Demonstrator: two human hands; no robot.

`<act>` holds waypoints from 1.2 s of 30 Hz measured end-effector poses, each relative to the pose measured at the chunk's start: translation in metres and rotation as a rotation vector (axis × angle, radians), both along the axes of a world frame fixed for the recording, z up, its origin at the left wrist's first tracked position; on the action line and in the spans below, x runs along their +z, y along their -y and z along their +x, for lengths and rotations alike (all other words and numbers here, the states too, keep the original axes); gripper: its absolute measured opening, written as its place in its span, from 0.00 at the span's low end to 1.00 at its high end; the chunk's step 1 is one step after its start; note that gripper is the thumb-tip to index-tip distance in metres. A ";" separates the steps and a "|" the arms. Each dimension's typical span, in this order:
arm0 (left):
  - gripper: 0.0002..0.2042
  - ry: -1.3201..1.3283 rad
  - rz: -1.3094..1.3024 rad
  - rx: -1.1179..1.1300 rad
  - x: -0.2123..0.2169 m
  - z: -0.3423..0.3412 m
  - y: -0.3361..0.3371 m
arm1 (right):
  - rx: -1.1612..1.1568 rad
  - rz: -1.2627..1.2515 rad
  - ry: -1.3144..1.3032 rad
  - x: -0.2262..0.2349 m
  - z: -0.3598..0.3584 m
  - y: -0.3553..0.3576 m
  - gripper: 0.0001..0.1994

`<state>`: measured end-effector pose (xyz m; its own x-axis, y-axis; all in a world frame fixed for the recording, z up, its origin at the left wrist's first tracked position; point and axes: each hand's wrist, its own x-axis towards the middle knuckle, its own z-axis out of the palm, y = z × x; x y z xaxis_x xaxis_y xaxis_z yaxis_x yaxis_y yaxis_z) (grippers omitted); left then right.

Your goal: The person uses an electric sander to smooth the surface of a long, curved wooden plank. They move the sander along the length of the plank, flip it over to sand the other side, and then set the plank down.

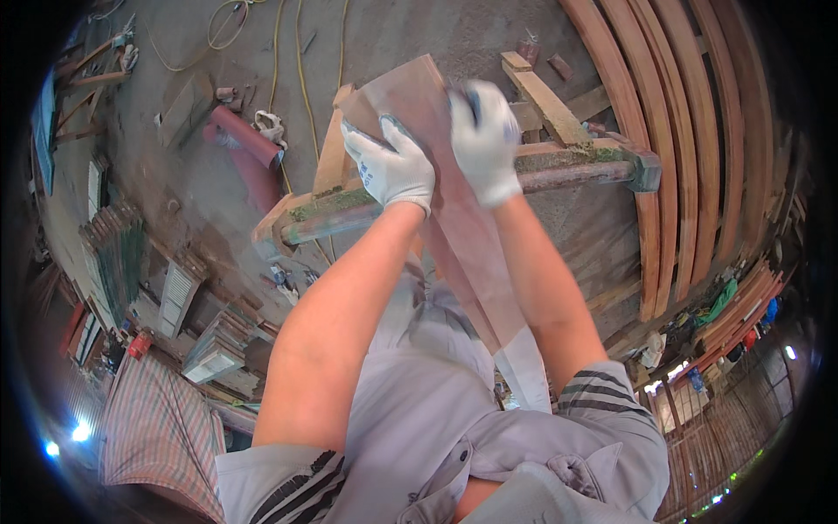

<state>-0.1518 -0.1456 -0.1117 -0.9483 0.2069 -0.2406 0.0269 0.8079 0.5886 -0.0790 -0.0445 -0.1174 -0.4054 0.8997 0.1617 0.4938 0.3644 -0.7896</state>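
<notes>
A long reddish-brown wooden board [454,223] runs from in front of me back toward my body, its far end over a wooden trestle [332,218]. My left hand [393,170], in a white glove with dark fingertips, grips the board's left side near that far end. Along the right edge is my right hand [485,144], gloved alike and blurred by motion. Its fingers look curled closed; what they hold, if anything, is hidden. Toward my chest the board's near part looks paler and brighter.
Several long curved timbers [663,148] lie at the right. A short wooden piece [550,105] rests on the trestle. Reddish rolled material [249,144] and yellow cords [305,96] lie on the floor at the left. Stacked slats [118,253] stand farther left, near striped fabric [161,428].
</notes>
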 end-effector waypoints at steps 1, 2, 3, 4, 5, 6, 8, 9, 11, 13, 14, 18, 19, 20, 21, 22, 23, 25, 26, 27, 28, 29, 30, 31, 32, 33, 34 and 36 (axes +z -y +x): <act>0.40 0.022 0.016 0.007 0.002 -0.001 -0.001 | -0.006 -0.015 0.042 0.007 0.027 0.023 0.06; 0.40 0.038 0.032 0.019 0.006 0.000 -0.002 | -0.008 -0.029 0.077 0.007 0.041 0.033 0.05; 0.40 0.055 0.046 0.018 0.011 0.000 -0.003 | -0.019 -0.024 0.068 0.006 0.038 0.031 0.06; 0.39 0.056 0.032 0.021 0.011 0.000 -0.001 | -0.027 -0.026 0.064 0.007 0.034 0.032 0.06; 0.39 0.055 0.026 0.016 0.012 0.000 -0.003 | -0.042 -0.019 0.059 0.012 0.028 0.029 0.06; 0.39 0.054 0.019 0.012 0.012 0.000 -0.004 | -0.057 -0.033 0.037 0.012 0.013 0.020 0.06; 0.39 0.028 0.019 -0.011 0.008 -0.001 -0.009 | -0.093 -0.056 -0.027 0.007 -0.023 -0.006 0.06; 0.38 0.018 0.010 -0.021 0.007 0.001 -0.006 | -0.088 -0.084 -0.032 0.010 -0.019 -0.006 0.06; 0.38 -0.009 0.010 -0.013 0.006 0.002 0.000 | -0.064 -0.143 -0.041 0.011 -0.013 -0.009 0.07; 0.39 0.047 0.027 0.021 0.012 -0.002 -0.004 | -0.074 -0.174 0.045 0.018 0.038 0.031 0.06; 0.39 0.040 0.023 0.028 0.011 -0.001 -0.002 | -0.068 -0.170 0.030 0.021 0.059 0.047 0.05; 0.39 0.028 0.015 0.000 0.010 0.003 -0.001 | -0.123 -0.121 -0.021 0.020 0.005 0.015 0.06; 0.40 0.034 0.023 -0.020 0.011 0.001 -0.006 | -0.133 -0.076 -0.014 0.020 -0.022 -0.009 0.06; 0.40 0.034 0.025 -0.032 0.011 0.001 -0.011 | -0.134 -0.037 -0.011 0.015 -0.040 -0.027 0.06; 0.41 0.048 0.030 -0.029 0.010 0.001 -0.010 | -0.120 -0.060 0.005 0.007 -0.042 -0.028 0.05; 0.41 0.039 0.011 -0.017 0.009 -0.001 -0.006 | -0.103 -0.090 0.007 0.007 -0.030 -0.015 0.04; 0.41 0.030 0.001 0.008 0.003 -0.003 -0.001 | -0.073 -0.112 0.009 0.010 -0.005 0.004 0.04; 0.41 0.065 -0.002 0.046 0.007 -0.001 0.001 | -0.042 -0.133 0.073 0.018 0.064 0.051 0.04; 0.41 0.051 0.004 0.036 0.006 -0.002 -0.001 | -0.040 -0.127 0.115 0.018 0.085 0.063 0.05; 0.41 0.034 0.006 0.024 0.005 -0.002 -0.003 | -0.032 -0.124 0.086 0.015 0.078 0.055 0.05; 0.41 0.020 -0.005 0.005 0.004 0.000 -0.001 | -0.031 -0.133 0.061 0.012 0.066 0.046 0.06; 0.41 0.033 -0.023 0.005 0.008 0.003 0.005 | -0.037 -0.156 0.055 0.017 0.055 0.040 0.06; 0.41 0.044 -0.033 -0.002 0.010 0.003 0.004 | -0.067 -0.104 0.008 0.020 0.018 0.017 0.07; 0.41 0.037 -0.018 -0.013 0.007 -0.001 -0.007 | -0.098 -0.060 -0.067 0.013 -0.015 -0.007 0.07; 0.41 0.009 0.001 -0.018 0.000 -0.002 -0.015 | -0.090 -0.038 -0.079 0.006 -0.036 -0.030 0.07; 0.41 -0.014 -0.005 -0.021 -0.005 -0.001 -0.014 | -0.081 -0.040 -0.084 0.003 -0.041 -0.035 0.07; 0.41 -0.027 -0.015 -0.025 -0.009 -0.001 -0.007 | -0.090 -0.065 -0.066 0.000 -0.023 -0.018 0.07; 0.41 -0.001 -0.030 -0.012 -0.003 -0.002 -0.005 | -0.083 -0.094 -0.024 0.004 0.042 0.030 0.06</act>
<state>-0.1536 -0.1402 -0.1143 -0.9461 0.2111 -0.2455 0.0376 0.8247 0.5643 -0.0368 -0.0749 -0.1135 -0.3261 0.9416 0.0840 0.4994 0.2471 -0.8304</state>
